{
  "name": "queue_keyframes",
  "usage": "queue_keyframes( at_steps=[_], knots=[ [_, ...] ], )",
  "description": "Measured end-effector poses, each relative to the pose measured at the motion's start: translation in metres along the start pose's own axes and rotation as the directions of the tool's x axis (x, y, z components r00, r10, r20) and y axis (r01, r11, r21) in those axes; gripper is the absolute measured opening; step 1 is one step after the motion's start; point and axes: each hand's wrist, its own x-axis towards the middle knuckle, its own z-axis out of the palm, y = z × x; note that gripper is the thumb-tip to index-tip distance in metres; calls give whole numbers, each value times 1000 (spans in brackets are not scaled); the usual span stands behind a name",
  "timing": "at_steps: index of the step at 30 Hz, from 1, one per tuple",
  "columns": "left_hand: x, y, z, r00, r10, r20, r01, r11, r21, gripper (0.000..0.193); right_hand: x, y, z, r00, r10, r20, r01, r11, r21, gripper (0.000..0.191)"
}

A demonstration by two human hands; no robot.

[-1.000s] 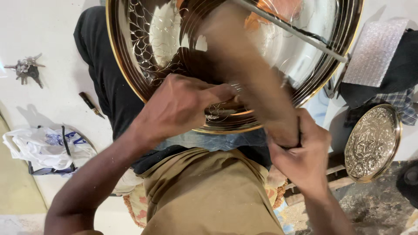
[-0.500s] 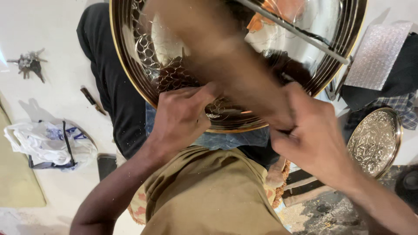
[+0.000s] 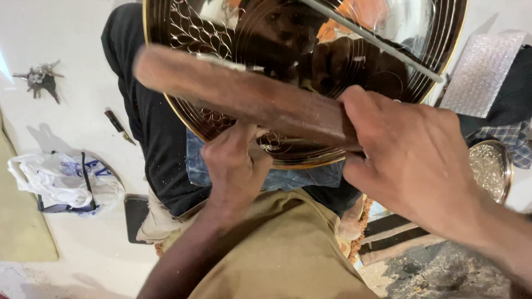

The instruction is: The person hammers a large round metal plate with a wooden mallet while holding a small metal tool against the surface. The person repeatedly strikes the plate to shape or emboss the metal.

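right now i see the right hand (image 3: 413,160) with its grip clenched around the near end of a brown wooden block (image 3: 249,99), which slants up-left across the view and is blurred. block sits in front of a big round brass tray (image 3: 183,119) with engraved scale pattern and concentric rings, gold rim. tray is propped against the lap, face toward the camera, filling the top middle. left hand (image 3: 235,166) is at the tray's lower rim, fingers curled tight there; whether it pinches a small tool or just the rim i cannot tell, the spot is hidden by the fingers. a thin metal rod (image 3: 377,41) crosses the tray's upper right, diagonal.

floor, left side: bunch of keys (image 3: 37,78) near the left edge, a small dark pen-like tool (image 3: 118,125) between keys and leg, a crumpled white plastic bag (image 3: 61,180) lower left, a dark flat phone-like slab (image 3: 134,217) just beside the knee. right side: bubble wrap sheet (image 3: 482,72) near the upper right corner, and a smaller embossed silver plate (image 3: 492,169) at the right edge, partly behind the right hand's wrist.
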Motion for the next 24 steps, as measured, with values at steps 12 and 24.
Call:
queue_keyframes(
  at_steps=[12, 24],
  knots=[
    [2, 15, -1, 988, -39, -151, 15, 988, -152, 46, 4, -7, 0, 993, 72, -91, -21, 883, 469, 33],
    [-2, 8, 4, 989, 5, -145, -21, 994, -106, 38, 15, -14, -24, 1000, 22, 0, -22, 995, 100, 28]
  ],
)
